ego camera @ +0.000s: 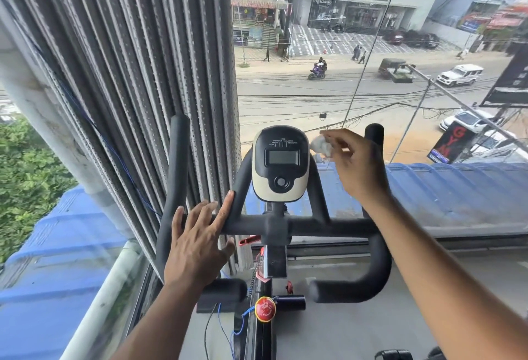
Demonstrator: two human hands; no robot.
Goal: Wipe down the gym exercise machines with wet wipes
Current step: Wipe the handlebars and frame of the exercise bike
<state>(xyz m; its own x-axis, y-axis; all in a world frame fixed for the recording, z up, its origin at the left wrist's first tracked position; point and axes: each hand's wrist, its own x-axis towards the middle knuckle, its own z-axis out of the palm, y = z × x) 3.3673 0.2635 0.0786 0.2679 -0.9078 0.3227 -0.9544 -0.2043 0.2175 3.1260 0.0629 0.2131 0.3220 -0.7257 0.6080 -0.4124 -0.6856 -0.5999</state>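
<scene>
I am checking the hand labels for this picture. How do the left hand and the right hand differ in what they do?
The left hand lies with spread fingers on the handlebar; the right hand is raised beside the console. The right hand pinches a crumpled wet wipe; the left hand holds nothing. Both are bare.

Daylight is flooding in through the window (371,79) ahead of you, leaving the scene bright and evenly lit. The sky is looking overcast, so shadows are staying soft and faint. The console (281,162) and handlebar (314,224) are facing you backlit, their near sides reading dark. Your right hand (354,159) is showing slight motion blur. The wide lens is bending the blinds (137,74) and street toward the edges.
</scene>
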